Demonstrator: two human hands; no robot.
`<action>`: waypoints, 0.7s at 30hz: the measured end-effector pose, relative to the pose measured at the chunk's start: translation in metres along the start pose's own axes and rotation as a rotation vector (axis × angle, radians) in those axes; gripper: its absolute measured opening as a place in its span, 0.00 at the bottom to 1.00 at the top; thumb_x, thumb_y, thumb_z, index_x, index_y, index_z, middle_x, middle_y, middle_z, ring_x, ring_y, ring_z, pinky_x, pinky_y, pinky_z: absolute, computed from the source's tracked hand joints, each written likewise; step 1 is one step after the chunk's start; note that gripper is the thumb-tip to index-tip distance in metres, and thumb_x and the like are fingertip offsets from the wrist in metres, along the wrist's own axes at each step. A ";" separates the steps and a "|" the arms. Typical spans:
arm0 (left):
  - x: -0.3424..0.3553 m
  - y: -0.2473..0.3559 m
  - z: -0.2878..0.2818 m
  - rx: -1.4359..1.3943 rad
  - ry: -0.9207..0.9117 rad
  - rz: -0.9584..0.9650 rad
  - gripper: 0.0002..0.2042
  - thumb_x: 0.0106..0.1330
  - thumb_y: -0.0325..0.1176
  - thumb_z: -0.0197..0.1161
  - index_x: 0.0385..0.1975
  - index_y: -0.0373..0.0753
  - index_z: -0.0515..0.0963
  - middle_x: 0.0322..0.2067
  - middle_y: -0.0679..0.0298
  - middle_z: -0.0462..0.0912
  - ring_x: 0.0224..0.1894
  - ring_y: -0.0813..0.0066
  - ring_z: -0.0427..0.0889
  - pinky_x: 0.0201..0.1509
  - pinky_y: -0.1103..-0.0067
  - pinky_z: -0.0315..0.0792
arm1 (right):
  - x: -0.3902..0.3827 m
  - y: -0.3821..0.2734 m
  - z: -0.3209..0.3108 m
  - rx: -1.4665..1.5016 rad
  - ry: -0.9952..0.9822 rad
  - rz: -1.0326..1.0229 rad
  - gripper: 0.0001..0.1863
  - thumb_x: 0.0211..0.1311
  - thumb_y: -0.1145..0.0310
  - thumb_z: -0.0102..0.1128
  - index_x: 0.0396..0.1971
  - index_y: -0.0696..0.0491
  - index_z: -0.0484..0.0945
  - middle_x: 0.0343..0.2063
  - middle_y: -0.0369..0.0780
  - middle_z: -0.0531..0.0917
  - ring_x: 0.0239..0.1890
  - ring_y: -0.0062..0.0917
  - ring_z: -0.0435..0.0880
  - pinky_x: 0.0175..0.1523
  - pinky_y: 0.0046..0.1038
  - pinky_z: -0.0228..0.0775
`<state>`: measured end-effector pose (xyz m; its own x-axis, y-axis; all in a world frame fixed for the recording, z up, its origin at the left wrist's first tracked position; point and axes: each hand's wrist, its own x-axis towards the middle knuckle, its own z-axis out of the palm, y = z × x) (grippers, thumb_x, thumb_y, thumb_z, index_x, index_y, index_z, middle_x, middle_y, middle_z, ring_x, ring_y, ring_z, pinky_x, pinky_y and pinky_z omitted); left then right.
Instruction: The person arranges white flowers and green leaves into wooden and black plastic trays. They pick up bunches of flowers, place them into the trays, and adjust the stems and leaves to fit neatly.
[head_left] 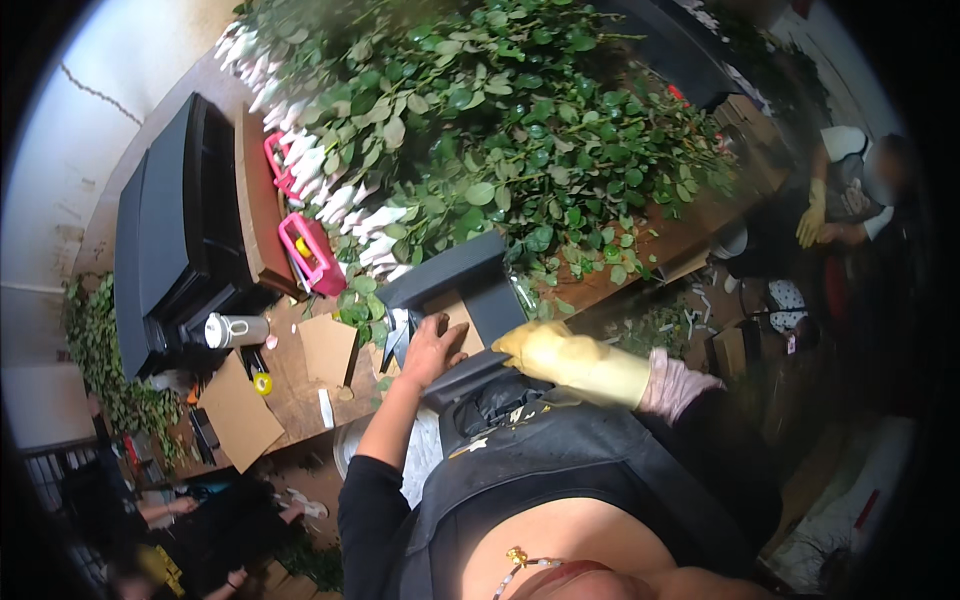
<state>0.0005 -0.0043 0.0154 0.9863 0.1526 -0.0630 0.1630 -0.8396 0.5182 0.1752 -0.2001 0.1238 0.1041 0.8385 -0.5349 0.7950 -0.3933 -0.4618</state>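
At the workbench edge, bare left hand (432, 350) pressing flat with fingers spread on a dark grey box (462, 290), yellow-gloved right hand (545, 350) clamped on its near flap, leafy stems (520, 130) heaped just behind, pink tray (312, 255) to the left.

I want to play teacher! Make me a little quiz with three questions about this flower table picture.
1. True or false: the right hand wears a yellow rubber glove.
2. Which thing does the bare left hand rest on?
A. the pink basket
B. the dark grey box
C. the roll of yellow tape
3. Fill in: the big pile on the wooden table is made of green leafy ____.

Key: 1 true. 2 B. 3 stems; the leafy stems have flower heads wrapped in white.
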 end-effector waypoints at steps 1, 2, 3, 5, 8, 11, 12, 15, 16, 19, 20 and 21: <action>-0.002 0.001 0.002 -0.001 0.008 0.011 0.30 0.54 0.39 0.76 0.60 0.51 0.78 0.58 0.50 0.71 0.61 0.48 0.71 0.65 0.62 0.70 | -0.006 0.001 0.005 0.023 0.060 -0.042 0.19 0.65 0.55 0.64 0.53 0.46 0.80 0.46 0.45 0.86 0.50 0.42 0.85 0.53 0.43 0.77; -0.002 0.002 0.001 0.015 0.004 0.025 0.30 0.53 0.38 0.76 0.60 0.51 0.78 0.58 0.49 0.71 0.61 0.48 0.72 0.66 0.62 0.70 | -0.012 0.000 0.002 0.050 0.121 -0.085 0.17 0.65 0.56 0.63 0.50 0.47 0.81 0.44 0.45 0.86 0.49 0.42 0.86 0.51 0.44 0.77; -0.002 0.003 0.001 0.005 -0.001 0.023 0.30 0.53 0.38 0.77 0.60 0.51 0.78 0.58 0.49 0.71 0.61 0.48 0.72 0.66 0.63 0.70 | -0.018 0.000 -0.005 0.070 0.109 -0.126 0.17 0.68 0.55 0.62 0.52 0.46 0.82 0.47 0.46 0.86 0.51 0.40 0.85 0.54 0.42 0.77; -0.002 0.005 0.000 -0.009 -0.028 0.011 0.31 0.53 0.38 0.77 0.60 0.51 0.78 0.58 0.48 0.71 0.62 0.48 0.72 0.66 0.63 0.70 | -0.037 -0.001 -0.040 0.296 0.062 -0.211 0.18 0.70 0.55 0.60 0.54 0.45 0.81 0.50 0.46 0.85 0.53 0.36 0.85 0.56 0.38 0.76; -0.005 0.002 -0.002 0.006 -0.041 0.010 0.31 0.53 0.39 0.77 0.61 0.50 0.78 0.59 0.48 0.71 0.62 0.49 0.71 0.67 0.63 0.69 | -0.034 0.001 -0.103 0.731 0.287 -0.162 0.19 0.74 0.56 0.55 0.60 0.44 0.80 0.56 0.42 0.84 0.57 0.27 0.83 0.60 0.32 0.74; -0.008 0.007 -0.007 -0.006 -0.045 -0.004 0.31 0.54 0.39 0.76 0.61 0.48 0.77 0.59 0.48 0.71 0.62 0.47 0.71 0.67 0.62 0.69 | 0.042 0.055 -0.162 0.664 0.794 -0.210 0.19 0.78 0.61 0.48 0.61 0.47 0.79 0.59 0.37 0.82 0.61 0.24 0.80 0.64 0.29 0.72; -0.008 0.008 -0.010 -0.007 -0.047 -0.015 0.30 0.54 0.39 0.76 0.61 0.48 0.77 0.59 0.47 0.71 0.62 0.47 0.70 0.67 0.62 0.69 | 0.074 0.082 -0.176 0.459 0.858 -0.141 0.19 0.77 0.64 0.47 0.62 0.48 0.77 0.62 0.38 0.80 0.64 0.23 0.76 0.66 0.27 0.69; 0.006 0.008 -0.005 -0.014 -0.051 0.046 0.30 0.54 0.39 0.76 0.61 0.48 0.77 0.59 0.47 0.71 0.62 0.47 0.70 0.66 0.61 0.69 | 0.123 0.154 -0.206 -0.244 0.820 0.187 0.23 0.74 0.73 0.49 0.67 0.49 0.72 0.68 0.40 0.74 0.71 0.22 0.69 0.70 0.26 0.64; 0.004 0.006 -0.004 -0.012 -0.045 0.043 0.31 0.54 0.39 0.76 0.61 0.48 0.77 0.58 0.47 0.71 0.62 0.47 0.70 0.66 0.61 0.69 | 0.132 0.157 -0.203 -0.391 0.680 0.239 0.24 0.72 0.74 0.50 0.66 0.48 0.73 0.67 0.40 0.74 0.70 0.24 0.69 0.70 0.27 0.65; 0.000 0.004 -0.001 -0.024 -0.017 0.017 0.31 0.53 0.39 0.77 0.60 0.49 0.78 0.58 0.47 0.71 0.61 0.47 0.71 0.66 0.61 0.70 | 0.135 0.151 -0.195 -0.697 0.393 0.205 0.27 0.66 0.79 0.54 0.64 0.46 0.75 0.67 0.39 0.75 0.69 0.30 0.71 0.71 0.31 0.66; 0.001 0.004 0.000 -0.025 -0.015 0.015 0.31 0.53 0.39 0.78 0.60 0.49 0.78 0.58 0.47 0.71 0.61 0.47 0.72 0.65 0.62 0.70 | 0.128 0.147 -0.199 -0.702 0.353 0.184 0.28 0.64 0.81 0.56 0.64 0.45 0.76 0.66 0.38 0.76 0.69 0.32 0.72 0.71 0.33 0.67; 0.001 0.005 0.000 -0.029 -0.012 0.006 0.31 0.52 0.39 0.78 0.60 0.49 0.78 0.58 0.48 0.71 0.60 0.47 0.72 0.65 0.62 0.70 | 0.118 0.138 -0.206 -0.696 0.326 0.147 0.29 0.62 0.83 0.57 0.63 0.44 0.77 0.66 0.38 0.76 0.69 0.35 0.72 0.71 0.34 0.67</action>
<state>0.0019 -0.0080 0.0179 0.9875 0.1410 -0.0698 0.1562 -0.8250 0.5431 0.4201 -0.0782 0.1428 0.3218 0.9071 -0.2715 0.9402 -0.2722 0.2050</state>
